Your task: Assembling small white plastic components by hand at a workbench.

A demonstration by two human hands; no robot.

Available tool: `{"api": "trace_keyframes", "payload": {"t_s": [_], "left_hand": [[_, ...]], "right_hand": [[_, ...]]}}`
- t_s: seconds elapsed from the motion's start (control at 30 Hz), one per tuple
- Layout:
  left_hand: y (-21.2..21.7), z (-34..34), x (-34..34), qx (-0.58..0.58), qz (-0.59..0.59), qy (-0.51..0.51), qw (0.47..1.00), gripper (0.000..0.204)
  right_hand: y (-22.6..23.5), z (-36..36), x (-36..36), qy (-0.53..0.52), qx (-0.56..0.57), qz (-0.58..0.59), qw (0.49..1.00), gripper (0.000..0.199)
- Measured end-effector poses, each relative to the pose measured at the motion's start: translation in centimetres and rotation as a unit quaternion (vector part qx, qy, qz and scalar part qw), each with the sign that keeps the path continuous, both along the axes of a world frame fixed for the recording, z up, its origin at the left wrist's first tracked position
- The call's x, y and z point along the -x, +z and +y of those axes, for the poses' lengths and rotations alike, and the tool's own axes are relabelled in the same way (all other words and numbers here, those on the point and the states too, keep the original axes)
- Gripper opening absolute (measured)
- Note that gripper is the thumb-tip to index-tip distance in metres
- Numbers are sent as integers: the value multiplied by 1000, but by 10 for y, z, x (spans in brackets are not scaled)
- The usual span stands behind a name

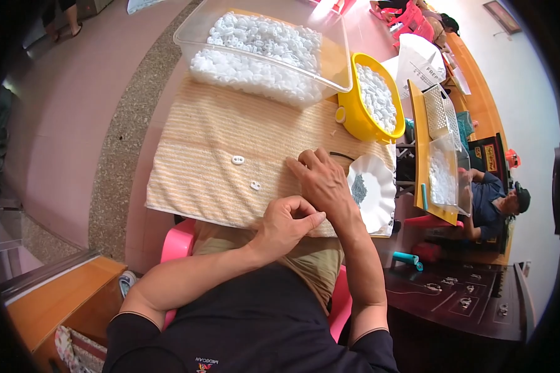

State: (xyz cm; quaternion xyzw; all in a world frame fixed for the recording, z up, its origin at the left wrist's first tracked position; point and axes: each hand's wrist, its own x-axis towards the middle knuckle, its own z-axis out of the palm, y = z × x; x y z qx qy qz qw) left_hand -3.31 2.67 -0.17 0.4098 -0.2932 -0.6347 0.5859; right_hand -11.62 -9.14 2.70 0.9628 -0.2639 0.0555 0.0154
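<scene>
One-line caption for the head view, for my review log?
Seated person's left hand and right hand meet over a striped towel bearing two white plastic pieces, beside a clear bin.

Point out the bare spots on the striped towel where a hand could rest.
Widest free patch: the left part of the striped towel, between the clear tub and two loose white pieces. Crowded on the right, where both hands, left and right, sit beside the white dish and yellow bucket.
</scene>
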Motion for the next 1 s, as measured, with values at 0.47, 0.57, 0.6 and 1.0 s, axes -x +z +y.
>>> {"api": "trace_keyframes", "payload": {"t_s": [0.47,0.57,0.6,1.0], "left_hand": [[-4,-1,2,-18,37,8,999,14],[-1,-1,0,-38,57,1,998,14],[0,-1,0,-47,60,2,997,14],[1,-5,-5,-112,194,44,974,17]], "right_hand": [[-7,2,8,-10,-21,-57,998,21],[-7,2,11,-8,-32,-71,997,19],[-7,2,13,-7,-36,-82,996,20],[-1,39,50,-112,-292,-339,887,15]]}}
